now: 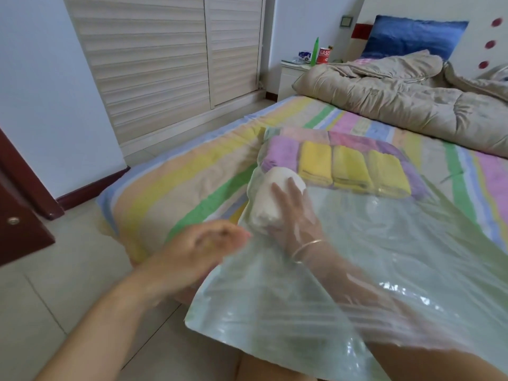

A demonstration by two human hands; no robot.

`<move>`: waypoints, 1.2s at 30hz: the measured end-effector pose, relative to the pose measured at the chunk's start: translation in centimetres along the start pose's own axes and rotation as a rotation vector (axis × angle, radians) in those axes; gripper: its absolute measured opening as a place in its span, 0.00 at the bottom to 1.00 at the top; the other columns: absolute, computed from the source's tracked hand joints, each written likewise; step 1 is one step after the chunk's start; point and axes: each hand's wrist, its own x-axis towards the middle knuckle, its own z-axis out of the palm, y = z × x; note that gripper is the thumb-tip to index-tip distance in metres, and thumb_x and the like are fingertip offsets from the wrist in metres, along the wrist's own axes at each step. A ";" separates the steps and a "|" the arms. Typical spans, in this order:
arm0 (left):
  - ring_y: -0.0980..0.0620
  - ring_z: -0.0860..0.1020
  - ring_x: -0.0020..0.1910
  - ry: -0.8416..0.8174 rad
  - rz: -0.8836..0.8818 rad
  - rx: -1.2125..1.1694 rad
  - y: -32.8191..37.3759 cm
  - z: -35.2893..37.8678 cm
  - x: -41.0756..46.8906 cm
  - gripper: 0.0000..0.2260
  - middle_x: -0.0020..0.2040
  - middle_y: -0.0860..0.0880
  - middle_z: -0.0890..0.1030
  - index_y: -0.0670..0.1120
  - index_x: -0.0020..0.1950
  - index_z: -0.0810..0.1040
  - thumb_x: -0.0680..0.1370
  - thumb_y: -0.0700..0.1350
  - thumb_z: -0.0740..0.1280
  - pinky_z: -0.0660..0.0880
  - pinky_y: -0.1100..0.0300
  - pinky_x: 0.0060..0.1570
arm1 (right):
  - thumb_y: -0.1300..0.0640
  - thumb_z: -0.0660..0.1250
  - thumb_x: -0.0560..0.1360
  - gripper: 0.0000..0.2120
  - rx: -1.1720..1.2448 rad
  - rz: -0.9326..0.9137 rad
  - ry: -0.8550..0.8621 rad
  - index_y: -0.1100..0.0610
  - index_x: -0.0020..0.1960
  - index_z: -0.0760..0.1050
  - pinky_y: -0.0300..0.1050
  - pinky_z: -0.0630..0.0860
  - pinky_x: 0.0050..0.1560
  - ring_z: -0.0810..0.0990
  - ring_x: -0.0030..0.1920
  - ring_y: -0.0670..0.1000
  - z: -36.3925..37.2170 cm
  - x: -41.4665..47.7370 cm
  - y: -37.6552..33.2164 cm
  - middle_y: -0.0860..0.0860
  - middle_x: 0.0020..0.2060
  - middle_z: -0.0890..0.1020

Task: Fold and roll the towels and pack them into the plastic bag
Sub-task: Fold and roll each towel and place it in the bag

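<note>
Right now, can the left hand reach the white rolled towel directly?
Probably not: the left hand is outside the plastic bag, whose film covers the white rolled towel; only the right hand is inside, on it.

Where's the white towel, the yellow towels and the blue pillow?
white towel (264, 207): head view, middle of roll
yellow towels (349, 166): head view, top of middle one
blue pillow (415, 34): head view, centre of front
</note>
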 end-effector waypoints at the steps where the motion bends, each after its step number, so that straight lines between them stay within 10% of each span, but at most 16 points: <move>1: 0.64 0.80 0.48 0.241 -0.035 0.034 -1.5 -0.5 1.4 0.27 0.46 0.62 0.82 0.58 0.48 0.81 0.60 0.74 0.62 0.76 0.63 0.46 | 0.48 0.69 0.73 0.42 0.039 0.014 0.000 0.40 0.75 0.42 0.55 0.60 0.72 0.45 0.77 0.57 0.2 -0.2 0.5 0.47 0.77 0.43; 5: 0.57 0.65 0.27 0.209 -0.252 0.266 -2.2 1.7 4.8 0.30 0.29 0.56 0.66 0.49 0.31 0.62 0.69 0.76 0.55 0.68 0.56 0.34 | 0.40 0.66 0.69 0.41 0.069 -0.015 0.020 0.41 0.76 0.50 0.55 0.62 0.70 0.51 0.76 0.58 0.9 -0.5 1.6 0.48 0.77 0.46; 6: 0.53 0.75 0.30 0.185 -0.270 0.300 -2.2 2.6 5.2 0.32 0.30 0.58 0.63 0.42 0.33 0.68 0.72 0.72 0.56 0.68 0.53 0.36 | 0.37 0.64 0.67 0.41 0.064 -0.052 0.036 0.42 0.76 0.52 0.56 0.63 0.69 0.55 0.75 0.61 1.1 -0.3 1.8 0.51 0.77 0.50; 7: 0.52 0.79 0.47 0.192 -0.247 0.356 -2.7 3.2 5.5 0.30 0.52 0.54 0.65 0.38 0.46 0.68 0.76 0.68 0.57 0.71 0.51 0.42 | 0.36 0.64 0.66 0.41 0.070 -0.094 0.066 0.44 0.76 0.54 0.58 0.64 0.68 0.58 0.73 0.64 1.2 0.0 1.8 0.54 0.76 0.53; 9: 0.44 0.78 0.54 0.271 -0.229 0.451 -4.3 3.7 6.3 0.19 0.51 0.39 0.79 0.42 0.49 0.74 0.80 0.59 0.59 0.72 0.51 0.52 | 0.38 0.67 0.65 0.42 0.073 -0.145 0.098 0.48 0.75 0.58 0.59 0.65 0.67 0.60 0.72 0.66 1.1 0.5 1.9 0.58 0.75 0.58; 14: 0.54 0.78 0.48 0.289 -0.168 0.249 -5.1 4.1 6.2 0.09 0.48 0.54 0.82 0.50 0.54 0.78 0.80 0.52 0.61 0.74 0.60 0.48 | 0.55 0.73 0.71 0.41 0.125 -0.070 0.044 0.47 0.76 0.54 0.42 0.56 0.71 0.47 0.76 0.50 1.3 3.1 2.2 0.50 0.76 0.49; 19: 0.62 0.76 0.52 0.267 -0.085 0.142 -5.7 4.3 5.8 0.07 0.51 0.63 0.79 0.57 0.57 0.76 0.81 0.48 0.62 0.67 0.79 0.44 | 0.53 0.71 0.72 0.38 0.040 0.140 0.107 0.48 0.76 0.56 0.45 0.60 0.71 0.56 0.73 0.54 2.8 6.6 2.3 0.53 0.76 0.52; 24: 0.61 0.79 0.50 0.174 -0.225 0.120 -6.6 3.1 6.0 0.14 0.50 0.61 0.82 0.52 0.55 0.80 0.78 0.58 0.63 0.75 0.59 0.55 | 0.41 0.64 0.74 0.38 0.061 0.070 -0.123 0.52 0.77 0.52 0.43 0.46 0.72 0.47 0.76 0.57 1.5 6.8 2.4 0.56 0.77 0.48; 29: 0.56 0.73 0.44 0.080 -0.369 0.017 -4.7 1.2 8.6 0.28 0.46 0.56 0.75 0.57 0.47 0.73 0.64 0.78 0.58 0.66 0.59 0.46 | 0.43 0.56 0.70 0.27 0.122 0.202 -0.045 0.55 0.63 0.76 0.41 0.67 0.54 0.72 0.60 0.55 -0.1 9.9 3.4 0.57 0.65 0.73; 36: 0.54 0.69 0.36 0.104 -0.267 0.148 -5.5 0.3 13.9 0.18 0.37 0.47 0.72 0.37 0.43 0.79 0.77 0.53 0.67 0.63 0.59 0.39 | 0.41 0.40 0.66 0.37 -0.332 0.007 -0.020 0.55 0.69 0.65 0.51 0.57 0.70 0.65 0.67 0.59 4.7 10.6 1.7 0.56 0.66 0.68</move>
